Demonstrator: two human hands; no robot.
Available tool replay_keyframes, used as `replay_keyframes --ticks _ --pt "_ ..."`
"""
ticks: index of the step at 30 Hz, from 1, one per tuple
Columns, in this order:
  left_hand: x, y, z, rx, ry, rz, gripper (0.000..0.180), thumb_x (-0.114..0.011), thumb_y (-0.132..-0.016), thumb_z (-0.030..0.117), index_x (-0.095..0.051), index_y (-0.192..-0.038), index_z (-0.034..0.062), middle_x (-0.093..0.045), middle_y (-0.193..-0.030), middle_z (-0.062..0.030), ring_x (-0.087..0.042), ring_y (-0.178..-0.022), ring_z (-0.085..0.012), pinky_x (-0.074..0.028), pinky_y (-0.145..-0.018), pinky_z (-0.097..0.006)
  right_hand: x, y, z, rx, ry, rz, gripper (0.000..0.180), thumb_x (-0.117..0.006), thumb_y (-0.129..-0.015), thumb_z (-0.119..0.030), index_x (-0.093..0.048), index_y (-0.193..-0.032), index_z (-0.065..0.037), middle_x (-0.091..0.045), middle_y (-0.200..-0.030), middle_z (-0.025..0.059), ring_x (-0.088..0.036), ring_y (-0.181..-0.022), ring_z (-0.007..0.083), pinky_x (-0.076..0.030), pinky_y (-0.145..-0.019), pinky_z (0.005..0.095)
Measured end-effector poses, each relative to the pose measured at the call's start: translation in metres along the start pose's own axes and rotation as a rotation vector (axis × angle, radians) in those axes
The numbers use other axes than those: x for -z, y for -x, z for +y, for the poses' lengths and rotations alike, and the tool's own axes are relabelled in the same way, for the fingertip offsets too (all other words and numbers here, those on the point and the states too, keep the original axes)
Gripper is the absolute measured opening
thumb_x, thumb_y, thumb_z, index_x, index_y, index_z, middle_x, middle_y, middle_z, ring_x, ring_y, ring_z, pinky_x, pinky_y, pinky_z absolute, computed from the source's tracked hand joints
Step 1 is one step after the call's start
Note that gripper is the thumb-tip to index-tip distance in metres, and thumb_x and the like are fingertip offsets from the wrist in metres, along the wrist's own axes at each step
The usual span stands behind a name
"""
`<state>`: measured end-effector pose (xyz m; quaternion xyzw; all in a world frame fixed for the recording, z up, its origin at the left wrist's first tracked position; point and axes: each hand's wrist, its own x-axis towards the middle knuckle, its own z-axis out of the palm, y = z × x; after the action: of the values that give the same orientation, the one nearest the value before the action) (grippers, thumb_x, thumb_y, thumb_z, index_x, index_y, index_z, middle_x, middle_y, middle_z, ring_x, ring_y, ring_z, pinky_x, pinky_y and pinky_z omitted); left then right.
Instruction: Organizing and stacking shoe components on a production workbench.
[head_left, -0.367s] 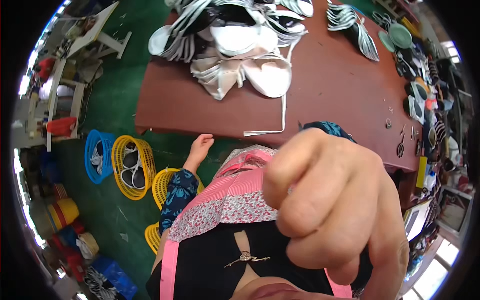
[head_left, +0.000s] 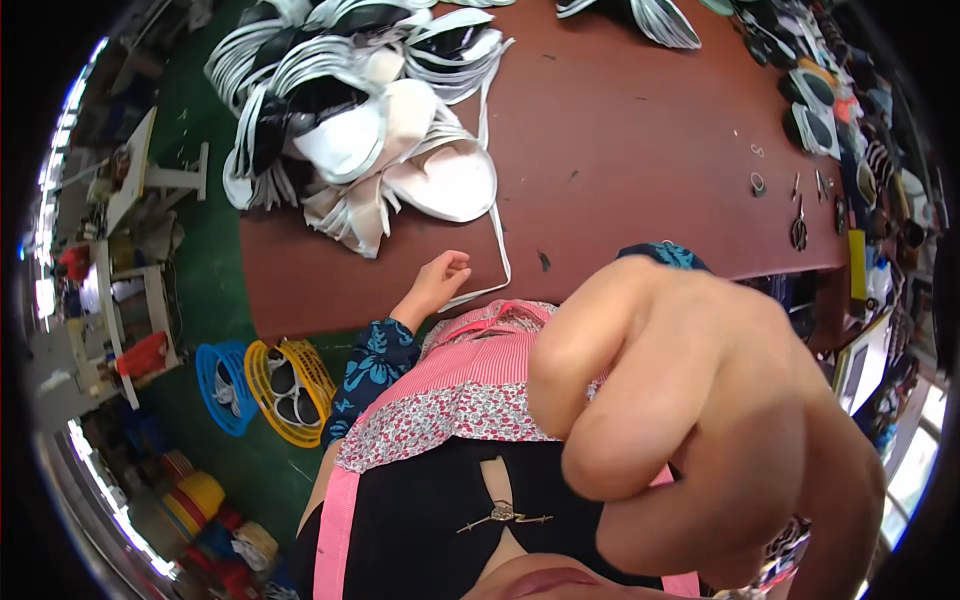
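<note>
A reddish-brown tabletop (head_left: 620, 130) carries, on its left part, a heap of bra cups (head_left: 345, 135), nested in white-edged layers with black insides, the nearest white and beige. The right hand (head_left: 710, 410) is close to the camera, fingers curled; whether its grip holds anything, I cannot tell. The left hand (head_left: 438, 280), its grip loosely half open around nothing visible, is just beside a thin white strap (head_left: 505, 258).

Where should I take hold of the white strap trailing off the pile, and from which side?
Probably pinch the white strap at its near bend, where it lies on the brown table away from the pile. Come from the right, since the left hand is on its left.
</note>
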<state>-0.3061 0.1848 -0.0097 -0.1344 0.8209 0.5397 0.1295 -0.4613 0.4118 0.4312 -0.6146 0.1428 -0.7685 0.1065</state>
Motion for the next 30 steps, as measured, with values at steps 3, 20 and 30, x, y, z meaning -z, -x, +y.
replay_keyframes --ticks 3,20,30 --pt "-0.001 -0.036 0.012 0.036 -0.002 -0.108 0.038 -0.077 -0.105 0.022 -0.070 -0.136 0.0024 -0.079 -0.124 -0.0156 -0.078 -0.110 -0.0257 -0.063 -0.097 -0.039 0.030 -0.002 -0.015 -0.094 0.027 0.072 0.021 -0.066 -0.115 -0.018 -0.071 -0.130 -0.031 -0.070 -0.083 0.0020 -0.051 -0.056 0.0177 -0.042 -0.053 0.0325" --pt "0.364 -0.201 0.187 -0.606 -0.326 0.858 0.039 -0.081 -0.098 0.011 -0.073 -0.135 0.0007 -0.076 -0.130 -0.0137 -0.071 -0.121 -0.0283 -0.054 -0.108 -0.041 0.110 -0.005 0.055 -0.122 -0.214 0.345 0.024 -0.082 -0.103 -0.016 -0.077 -0.124 -0.006 -0.072 -0.073 0.0096 -0.061 -0.055 0.0154 -0.047 -0.054 0.0325" --pt "0.407 -0.339 0.206 -0.430 -0.581 0.474 0.055 -0.085 -0.099 0.032 -0.072 -0.142 0.0021 -0.079 -0.131 -0.0174 -0.074 -0.121 -0.0289 -0.055 -0.105 -0.038 0.154 -0.029 0.058 -0.312 -0.354 -0.164 0.030 -0.055 -0.116 -0.013 -0.079 -0.114 0.004 -0.068 -0.097 0.0130 -0.064 -0.074 0.0228 -0.041 -0.061 0.0322"
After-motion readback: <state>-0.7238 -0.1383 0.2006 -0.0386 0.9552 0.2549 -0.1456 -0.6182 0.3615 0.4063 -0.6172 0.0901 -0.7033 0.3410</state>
